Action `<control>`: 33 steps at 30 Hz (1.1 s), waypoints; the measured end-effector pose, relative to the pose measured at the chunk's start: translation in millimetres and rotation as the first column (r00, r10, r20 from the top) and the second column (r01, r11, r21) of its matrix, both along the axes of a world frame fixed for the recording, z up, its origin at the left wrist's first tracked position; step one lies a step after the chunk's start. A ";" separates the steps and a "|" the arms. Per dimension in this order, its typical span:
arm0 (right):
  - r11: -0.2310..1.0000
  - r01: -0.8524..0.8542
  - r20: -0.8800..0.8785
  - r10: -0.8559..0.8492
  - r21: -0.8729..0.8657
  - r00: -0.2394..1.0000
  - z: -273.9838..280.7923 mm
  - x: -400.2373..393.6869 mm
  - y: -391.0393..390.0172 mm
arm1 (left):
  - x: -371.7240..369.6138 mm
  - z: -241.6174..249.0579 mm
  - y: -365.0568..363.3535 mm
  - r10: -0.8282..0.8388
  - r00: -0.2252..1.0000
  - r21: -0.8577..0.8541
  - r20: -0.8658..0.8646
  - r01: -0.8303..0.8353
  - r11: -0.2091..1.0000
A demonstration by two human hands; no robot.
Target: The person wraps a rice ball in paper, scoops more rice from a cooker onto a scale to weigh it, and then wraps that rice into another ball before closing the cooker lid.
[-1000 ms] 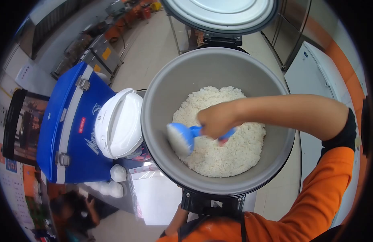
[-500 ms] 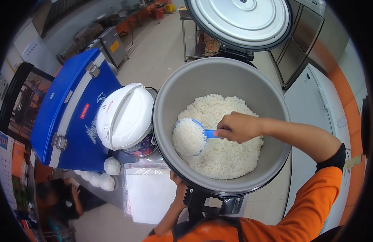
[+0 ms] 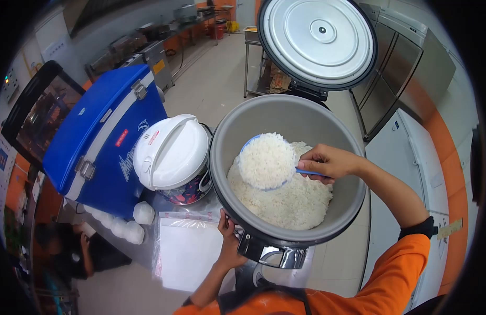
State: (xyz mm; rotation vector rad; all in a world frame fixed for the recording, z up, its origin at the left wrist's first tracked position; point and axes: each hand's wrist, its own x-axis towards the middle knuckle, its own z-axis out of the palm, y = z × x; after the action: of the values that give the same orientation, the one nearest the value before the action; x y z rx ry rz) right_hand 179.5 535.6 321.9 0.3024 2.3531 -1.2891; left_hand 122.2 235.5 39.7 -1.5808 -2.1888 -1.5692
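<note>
A large rice cooker (image 3: pixel 353 210) stands in front of me, holding a bed of white rice (image 3: pixel 285 210). My right hand (image 3: pixel 327 164) grips the blue handle of a rice scoop (image 3: pixel 311 172). Its round bowl carries a heaped mound of rice (image 3: pixel 267 160), raised above the bed inside the pot. Down at the cooker's left side, my left hand (image 3: pixel 231 244) has its fingers against the outer wall beside the front latch; part of the grip is hidden. The cooker's metal lid (image 3: pixel 321 31) is swung up at the back.
Left of the pot are a smaller white-lidded cooker (image 3: pixel 177 152), a blue cool box (image 3: pixel 101 136) and several white wrapped bundles (image 3: pixel 130 231). White sheets in plastic (image 3: pixel 187 254) lie below them. Another person (image 3: pixel 75 249) is at lower left. A white chest freezer (image 3: pixel 411 157) stands right.
The heaped scoop has risen from the rice, moving up and slightly right with my right hand. My left hand shows more beside the cooker. The view has shifted a little.
</note>
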 end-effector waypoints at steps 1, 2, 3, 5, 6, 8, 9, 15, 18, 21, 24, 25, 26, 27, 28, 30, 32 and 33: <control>0.999 0.022 0.004 -0.023 0.035 1.000 4.6 1.6 -2.8 | 0.8 6.1 1.1 0.005 1.000 0.012 0.002 -0.005 1.000; 0.996 0.042 0.005 -0.043 0.074 0.999 10.1 2.1 -5.0 | 1.9 14.0 3.0 0.001 0.998 0.072 0.055 -0.005 0.997; 0.995 0.034 0.004 -0.035 0.089 0.999 14.8 0.5 -6.2 | 3.2 20.5 4.5 -0.006 0.994 0.133 0.108 -0.008 0.991; 0.934 -0.040 -0.025 0.053 0.356 0.998 18.2 -7.4 -6.6 | 6.9 25.0 3.7 -0.001 0.996 0.128 0.084 -0.010 0.992; 0.914 -0.084 0.012 0.087 0.396 0.996 17.2 -14.2 -4.8 | 6.3 23.5 4.4 -0.012 0.996 0.154 0.089 -0.001 0.988; 0.885 -0.159 0.021 0.167 0.438 0.986 -3.5 -32.0 -2.0 | 5.7 30.3 4.2 -0.019 0.997 0.193 0.081 0.003 0.981; 0.852 -0.237 0.047 0.244 0.468 0.969 -10.5 -38.6 -2.0 | 7.1 36.4 1.7 -0.014 0.999 0.128 0.038 0.009 0.992; 0.983 -0.141 -0.003 0.143 0.120 0.990 1.4 -18.2 -6.3 | 17.9 61.1 -24.3 -0.038 0.971 0.190 0.238 -0.008 0.982; 0.992 -0.039 -0.030 0.036 -0.117 0.999 6.3 7.3 -5.6 | 39.5 59.7 -49.2 -0.082 0.783 0.154 0.616 -0.018 0.988; 0.991 0.119 -0.113 -0.126 -0.062 0.986 23.3 35.6 -23.0 | 65.7 56.3 -80.4 -0.054 0.757 0.147 0.651 -0.056 0.988; 0.965 0.262 -0.136 -0.256 0.030 0.957 43.9 67.0 -49.2 | 92.3 50.4 -121.4 0.031 0.787 0.078 0.617 -0.101 0.992; 0.934 0.352 -0.148 -0.341 0.057 0.928 44.8 78.8 -57.6 | 100.6 47.0 -134.8 0.091 0.770 0.000 0.632 -0.118 0.993; 0.933 0.355 -0.126 -0.347 0.052 0.929 45.5 92.5 -68.8 | 110.5 46.0 -145.9 0.131 0.759 -0.013 0.637 -0.160 0.987; 0.900 0.434 -0.147 -0.435 -0.037 0.888 45.6 108.3 -82.2 | 118.9 47.7 -155.6 0.144 0.740 -0.025 0.657 -0.170 0.985; 0.850 0.511 -0.159 -0.526 -0.127 0.835 45.7 125.6 -95.4 | 125.8 44.2 -164.6 0.142 0.736 -0.020 0.661 -0.172 0.985; 0.843 0.524 -0.175 -0.538 -0.122 0.825 51.8 159.1 -118.9 | 135.6 41.6 -175.9 0.131 0.725 -0.007 0.676 -0.172 0.985; 0.835 0.537 -0.195 -0.551 -0.123 0.812 59.6 191.9 -145.3 | 140.2 51.3 -182.3 0.131 0.729 -0.041 0.671 -0.141 0.989; 0.841 0.530 -0.190 -0.541 -0.109 0.819 65.0 208.0 -159.3 | 140.6 56.4 -185.2 0.130 0.746 -0.046 0.654 -0.131 0.990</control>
State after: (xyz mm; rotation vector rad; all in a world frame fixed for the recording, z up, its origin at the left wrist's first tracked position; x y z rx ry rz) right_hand 387.4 376.4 386.9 0.9089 2.5033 -1.7048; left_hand 262.8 50.3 96.0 -0.8983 -2.5073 -2.3404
